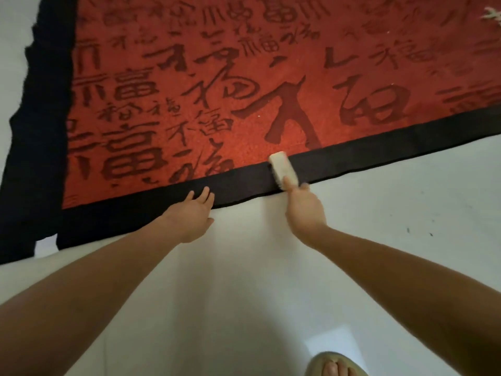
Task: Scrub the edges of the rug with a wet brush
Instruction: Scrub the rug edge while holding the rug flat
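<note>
Black fabric border (244,187) of the red rug (217,104) with dark calligraphy is the work zone; it lies flat on the pale smooth floor (379,199). The near edge runs straight across, just past the fingertips of both hands.

The right hand (305,210) grips the near end of a white rectangular scrub brush (282,167). Thumb on top, other fingers curled round the far side and mostly hidden. The brush sits bristles-down across the border, its far end reaching the red pile just beyond the fingers. Can't tell if the bristles are wet; they're blurred.

The left hand (191,213) lies flat, fingers straight and slightly spread, fingertips resting on the border, palm on the floor at the rug's edge. It holds nothing and seems to pin the fabric.

To do the step well, as I judge it:
- Keep the left fingertips pressed close beside the brush so the thin border doesn't bunch or lift.
- Short strokes along the border, even downward pressure, bristles flat.
- Work toward the left fingers, then shift both hands on.
- Stay off the red pile where possible.

Materials:
- Border looks like matte, flat felt-like cloth with little nap.
- Red field looks low-pile and slightly mottled.
- Brush body is hard, blocky, with rounded corners.
- Floor looks slick, so the rug may slide.

A sandalled foot (334,366) shows below the hands.
</note>
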Demonstrator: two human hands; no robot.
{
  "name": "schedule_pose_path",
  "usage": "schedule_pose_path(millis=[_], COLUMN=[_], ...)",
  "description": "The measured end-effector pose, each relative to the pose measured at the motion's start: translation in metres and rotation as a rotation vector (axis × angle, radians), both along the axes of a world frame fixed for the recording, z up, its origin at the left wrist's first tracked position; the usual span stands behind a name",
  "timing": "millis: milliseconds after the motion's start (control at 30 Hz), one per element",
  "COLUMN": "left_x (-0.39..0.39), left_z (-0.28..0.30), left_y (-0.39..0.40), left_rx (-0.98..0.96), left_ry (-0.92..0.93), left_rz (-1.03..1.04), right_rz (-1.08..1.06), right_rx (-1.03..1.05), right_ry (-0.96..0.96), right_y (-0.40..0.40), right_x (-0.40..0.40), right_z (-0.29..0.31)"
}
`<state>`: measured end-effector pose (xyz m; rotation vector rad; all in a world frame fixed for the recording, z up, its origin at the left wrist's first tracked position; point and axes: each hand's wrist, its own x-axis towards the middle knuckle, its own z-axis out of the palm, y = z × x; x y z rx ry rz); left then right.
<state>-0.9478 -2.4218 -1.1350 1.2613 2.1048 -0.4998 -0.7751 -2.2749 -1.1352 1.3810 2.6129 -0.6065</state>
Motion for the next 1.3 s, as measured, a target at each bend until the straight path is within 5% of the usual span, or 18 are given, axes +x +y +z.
schedule_pose_path(millis=[133,300,367,533,700,900,1067,1200,1300], left_x=[-0.010,-0.016,-0.017,-0.023,-0.033,-0.083,-0.111,-0.104,-0.112], left_z=[0.001,-0.001,-0.002,-0.008,-0.015,-0.020,-0.030,-0.032,-0.026], left_y=[-0.028,-0.065,-0.074,-0.093,-0.108,-0.162,-0.222,-0.241,-0.252], left_rx=[0.033,0.029,0.040,0.106,0.137,0.177,0.162,0.281,0.386], left_ry=[0.000,0.013,0.013,0.005,0.050,0.213,0.197,0.196,0.280], left_rz=[0.082,0.152,0.173,0.196,0.283,0.621,0.812,0.795,0.840], right_rz=[0.430,-0.141,-0.091,0.416,0.036,0.656,0.025,0.356,0.634], right_rx=[-0.135,0.100,0.062,-0.051,0.072,-0.078,-0.007,-0.213,-0.150], right_ry=[0.038,-0.032,0.014,0.107,-0.067,0.054,-0.009,0.095,0.067], right_y=[-0.079,-0.015,-0.049,-0.125,-0.084,-0.189,-0.161,-0.277,-0.284], right_x=[-0.037,-0.027,-0.021,-0.051,-0.084,-0.115,-0.152,-0.157,-0.168], right_z=[0.002,-0.015,-0.017,-0.026,-0.014,-0.010,-0.010,-0.013,-0.021])
